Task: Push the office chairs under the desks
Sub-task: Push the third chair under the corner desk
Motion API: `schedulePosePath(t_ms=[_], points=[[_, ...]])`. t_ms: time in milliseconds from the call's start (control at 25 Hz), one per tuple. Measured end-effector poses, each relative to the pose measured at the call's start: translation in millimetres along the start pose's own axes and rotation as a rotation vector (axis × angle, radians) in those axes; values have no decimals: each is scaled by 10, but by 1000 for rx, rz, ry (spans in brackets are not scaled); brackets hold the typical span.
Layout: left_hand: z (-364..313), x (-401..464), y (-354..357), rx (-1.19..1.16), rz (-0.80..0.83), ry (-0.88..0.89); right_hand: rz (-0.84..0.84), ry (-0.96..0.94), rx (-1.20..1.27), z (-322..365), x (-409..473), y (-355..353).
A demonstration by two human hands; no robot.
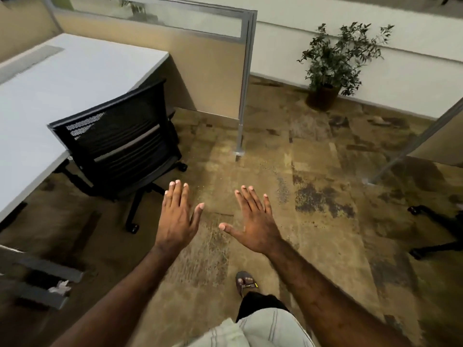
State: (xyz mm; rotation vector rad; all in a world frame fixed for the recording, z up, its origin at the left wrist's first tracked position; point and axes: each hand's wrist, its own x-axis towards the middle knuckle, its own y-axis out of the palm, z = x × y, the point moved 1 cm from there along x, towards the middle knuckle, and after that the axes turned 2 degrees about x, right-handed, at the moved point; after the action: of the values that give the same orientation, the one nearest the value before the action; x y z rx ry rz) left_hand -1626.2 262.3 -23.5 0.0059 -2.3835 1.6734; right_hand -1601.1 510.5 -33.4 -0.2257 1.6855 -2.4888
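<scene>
Your left hand [178,216] was held out flat, palm down, fingers straight and close together, thumb out to the side, touching nothing. Your right hand [253,222] was the same: flat, fingers straight and slightly fanned, thumb spread wide toward the left hand, holding nothing. Both hovered over the carpet [313,171], side by side, apart from each other.

The black mesh-back office chair [120,144] stood ahead and left of your left hand, near but not touching it. Its backrest faced you; its seat was tucked in at the edge of the white desk [62,81], with the wheeled base and casters still out on the carpet. Can't tell how far the seat went under.

At the right edge, part of another black wheeled chair base [436,231] showed, well apart from the desk and from your right hand.

A beige partition panel [213,68] with a metal post ran behind the desk. A potted plant [335,66] stood by the far wall. Your sandalled foot [246,283] was on the carpet below your hands. A dark bin with crumpled paper [59,288] sat at lower left.
</scene>
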Motion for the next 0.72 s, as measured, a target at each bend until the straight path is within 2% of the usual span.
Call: schedulePosePath(t_ms=[320,600,720], points=[[-50,858,88,116,-141,-250,64,-274,27,-393,1551,-373],[304,1438,-61,160,-311,-408,142,-480,44,10,2664,-445],[529,1669,-127,201,-397,-377,109,-539,62,269,3128,-376]])
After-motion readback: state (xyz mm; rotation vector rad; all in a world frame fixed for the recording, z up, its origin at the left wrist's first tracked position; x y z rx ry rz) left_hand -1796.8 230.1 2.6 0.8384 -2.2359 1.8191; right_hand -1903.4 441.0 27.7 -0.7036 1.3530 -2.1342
